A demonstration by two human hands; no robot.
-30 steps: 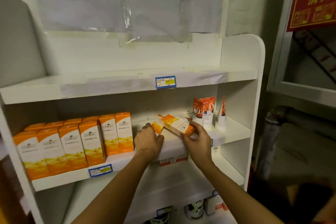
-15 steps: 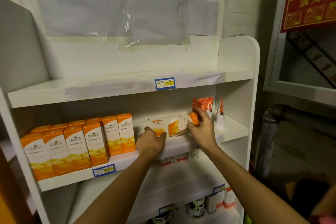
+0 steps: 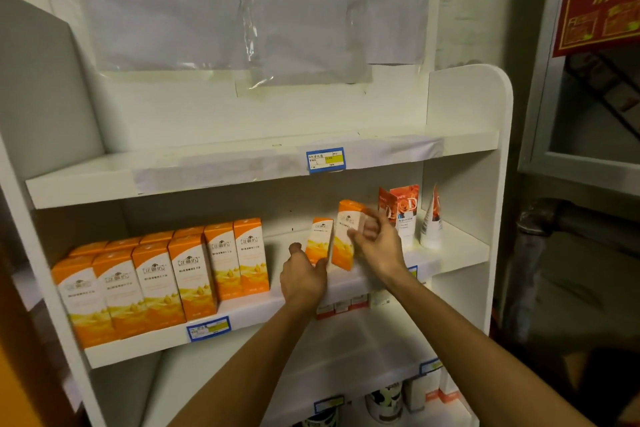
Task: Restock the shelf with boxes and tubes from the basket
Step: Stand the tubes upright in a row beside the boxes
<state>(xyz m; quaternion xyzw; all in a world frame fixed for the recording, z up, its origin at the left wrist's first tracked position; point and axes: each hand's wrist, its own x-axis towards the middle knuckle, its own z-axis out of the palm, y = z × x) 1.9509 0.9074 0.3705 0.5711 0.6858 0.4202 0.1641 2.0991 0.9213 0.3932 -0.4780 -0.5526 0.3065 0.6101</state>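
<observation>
Right hand (image 3: 379,246): fingers (image 3: 369,227) curled round the upper part of an orange-and-white box (image 3: 348,236), gripping it. The held box stands nearly upright, tilted slightly, its lower end at or just above the middle shelf (image 3: 457,253); whether it touches the board cannot be told.

Left hand (image 3: 303,279): thumb raised, fingers reaching round the base of a second, smaller-looking orange box (image 3: 320,241), which stands upright on the middle shelf just beside the held box, on the side away from the right hand. The fingers are mostly hidden behind the hand; a grip cannot be confirmed.

Row of matching orange boxes (image 3: 173,277): two ranks deep, upright, on the same shelf, well apart from the left fingers on their outer side.

Red-and-white box (image 3: 403,211) with a large letter D: upright, just behind the right fingers. Beside it, further toward the shelf's side panel, a white tube (image 3: 432,222) stands on its cap.

Blue price labels (image 3: 325,159): on the front edges of the upper and middle shelves.

Lower shelf (image 3: 346,357): below both forearms; small boxes and tins beneath it, partly hidden.

Red sign (image 3: 599,7): on the wall, high above the right hand.
</observation>
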